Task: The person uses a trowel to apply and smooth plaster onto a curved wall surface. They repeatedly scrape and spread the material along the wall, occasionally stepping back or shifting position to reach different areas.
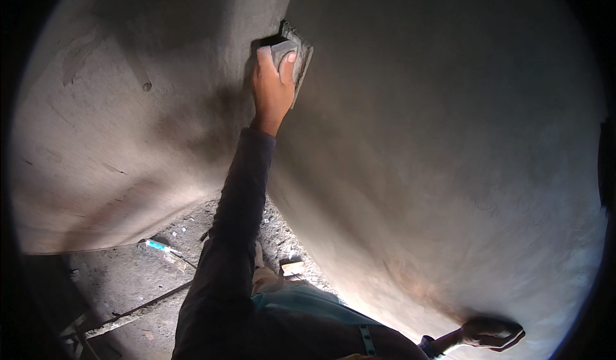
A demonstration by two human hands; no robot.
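My left hand (273, 90) grips a plastering float (300, 55), a grey, mortar-crusted block with a flat plate. Its plate lies at the inner corner where two walls meet, against the right grey wall (417, 135). The thumb is over the float's handle side and the fingers wrap round the far side. Low on the right, my right hand (493, 333) is close to the same wall, in shadow. Its fingers are loosely curved with a gap by the thumb, and I see nothing in them. Whether it touches the wall is unclear.
The left wall (96, 161) is paler, with a small dark hole and scuffs. Below lies a rough floor (135, 280) with debris, a blue-and-white tube-like thing (159, 246), a pale brick-like piece (294, 269) and a long bar (138, 312) at lower left.
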